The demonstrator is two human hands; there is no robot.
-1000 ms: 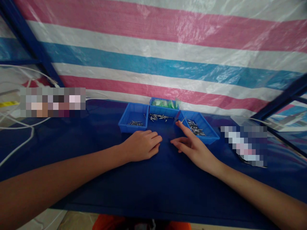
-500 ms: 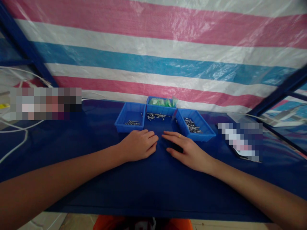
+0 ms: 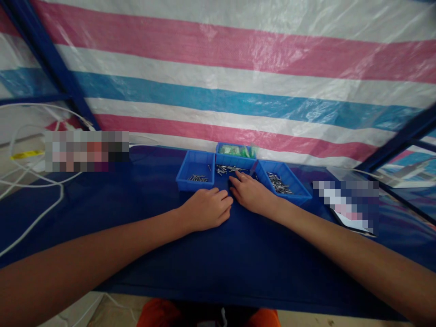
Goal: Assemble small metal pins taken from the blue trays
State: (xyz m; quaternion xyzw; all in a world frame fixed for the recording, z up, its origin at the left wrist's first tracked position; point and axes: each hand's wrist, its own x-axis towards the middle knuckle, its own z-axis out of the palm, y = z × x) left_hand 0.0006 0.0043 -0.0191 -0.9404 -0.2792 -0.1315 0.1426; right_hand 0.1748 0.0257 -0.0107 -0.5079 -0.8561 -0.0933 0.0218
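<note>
My left hand [image 3: 209, 210] rests on the blue table [image 3: 218, 263] with its fingers curled in. Anything inside it is hidden. Ahead of it stands a blue bin [image 3: 195, 185] with some slim silvery pins [image 3: 198, 178], which look like rivets. My right hand [image 3: 254, 193] reaches forward over the tabletop, fingers extended toward a loose pile of similar pins [image 3: 226, 169]. Nothing shows in its fingers. Close to its right is another blue bin [image 3: 299, 195] with more pins [image 3: 279, 184] inside.
Behind the loose pile sits a third blue bin [image 3: 235, 160] holding green and clear packets [image 3: 234, 151]. At right lies a flat, partly blurred item [image 3: 354, 222]. White cables [image 3: 56, 209] run along the left. A striped plastic sheet [image 3: 218, 86] hangs behind the table.
My right hand has moved forward and slightly left, up to the loose pins. My left hand stays curled. The whole view has shifted a little.
</note>
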